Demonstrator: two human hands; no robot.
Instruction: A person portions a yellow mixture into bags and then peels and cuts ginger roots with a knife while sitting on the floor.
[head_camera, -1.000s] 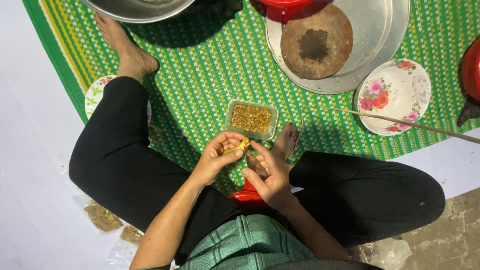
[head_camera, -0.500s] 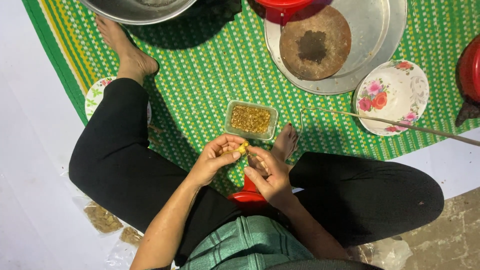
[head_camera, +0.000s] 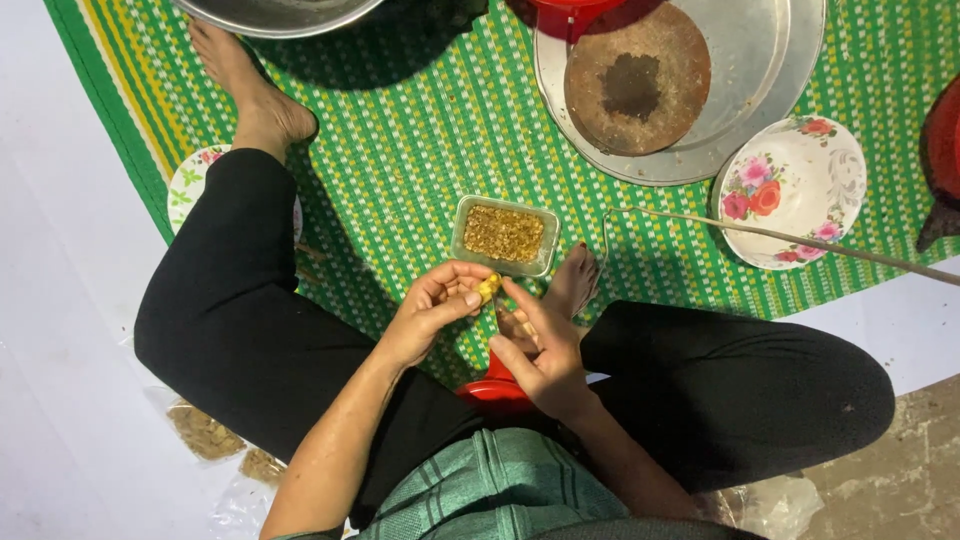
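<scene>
1 small yellow piece (head_camera: 487, 289): pinched in left hand (head_camera: 432, 312) fingertips, just below rectangular tray (head_camera: 503, 235); right hand (head_camera: 540, 345) touches it, fingers half-curled.

Your left hand (head_camera: 432, 312) covers most of the small yellow piece (head_camera: 487, 289), too small to identify. Just beyond it, the rectangular tray (head_camera: 503, 235) holds brownish bits too fine to tell. Past the tray, the metal bowl (head_camera: 275, 15) and red container (head_camera: 572, 12) are cut by the top edge. Your right hand (head_camera: 540, 355) hides part of the red object (head_camera: 495, 392) beneath it.
</scene>
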